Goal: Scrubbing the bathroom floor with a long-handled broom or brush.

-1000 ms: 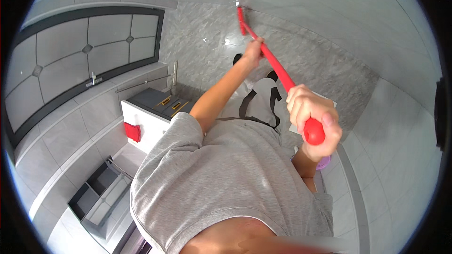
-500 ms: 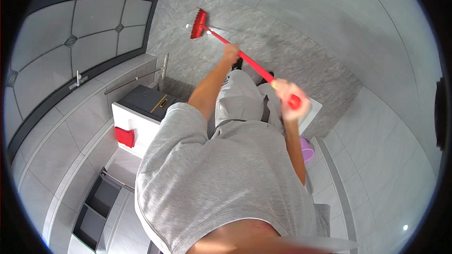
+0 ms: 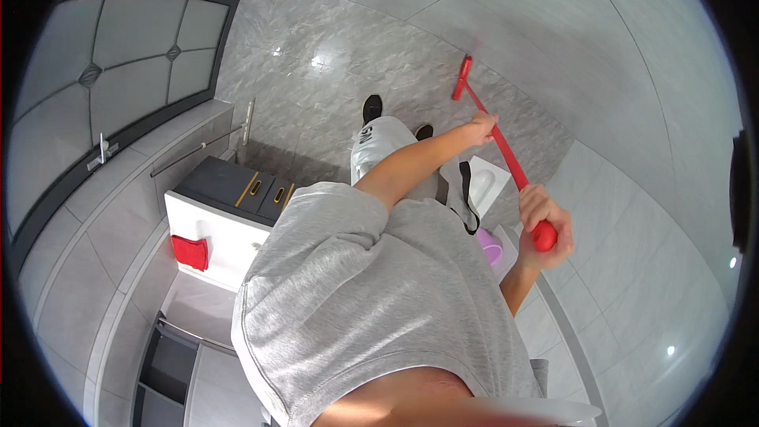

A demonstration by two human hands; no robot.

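A long-handled red floor brush (image 3: 510,160) runs slantwise between my hands. My left hand (image 3: 481,126) is closed around the middle of its handle, with the left arm reaching across my body. My right hand (image 3: 545,215) grips the top end, and the rounded red tip shows beside the fingers. Far from me, the red brush head (image 3: 462,79) rests on the grey floor (image 3: 316,32), close to the foot of the right-hand wall. Its underside is hidden.
A squat toilet (image 3: 484,187) and a purple basket (image 3: 490,248) lie to my right. On the left stands a white cabinet (image 3: 229,239) with a dark top and a red cloth (image 3: 190,252) on its side. Beyond it is a framed glass door (image 3: 134,55). Tiled walls surround the floor.
The brush head has swung across the floor from the far left to the right-hand wall. Both hands have moved right with the handle, and my view has shifted slightly.
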